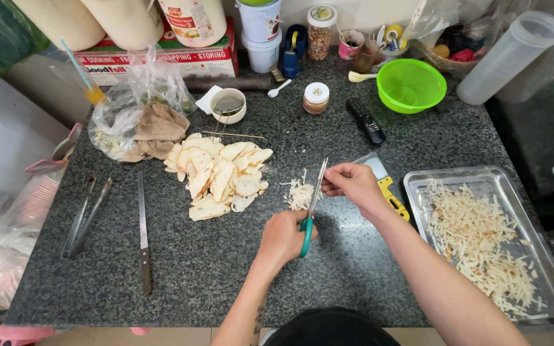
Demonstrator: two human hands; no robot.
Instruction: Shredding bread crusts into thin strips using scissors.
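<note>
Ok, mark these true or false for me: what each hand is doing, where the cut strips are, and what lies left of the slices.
1. The left hand grips green-handled scissors. True.
2. The right hand rests inside the metal tray. False: it is at the scissor blades above the counter, left of the tray.
3. The metal tray holds cut pale strips. True.
4. The pile of flat slices lies in the green colander. False: it lies on the granite counter.
5. A knife and tongs lie left of the slices. True.
</note>
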